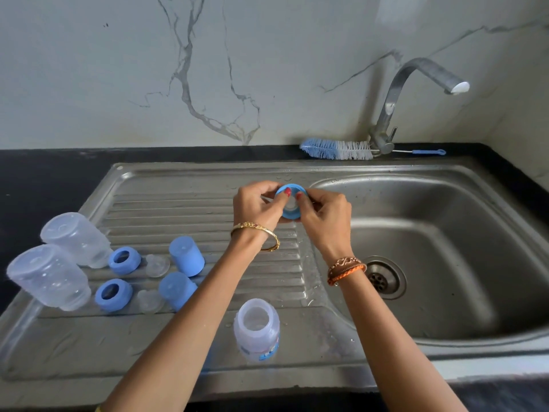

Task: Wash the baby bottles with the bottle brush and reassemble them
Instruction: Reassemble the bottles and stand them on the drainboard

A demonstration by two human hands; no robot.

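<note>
Steel sink drainboard [208, 185], blue collar ring [290, 217] pinched between left hand [257, 205], right hand [325, 215]

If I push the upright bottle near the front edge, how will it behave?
The upright bottle looks empty and made of thin clear plastic, so it is probably light and slides easily. Water drops lie on the steel drainboard around it, so it may skid. It is open-topped and fairly tall, so a high push could tip it.

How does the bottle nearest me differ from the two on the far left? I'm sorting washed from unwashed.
The near bottle stands upright, mouth open upward; the two left bottles are turned base up on the drainboard. The near bottle shows blue print on its side; the left bottles show none. All three are translucent and have no ring or cap on.
</note>
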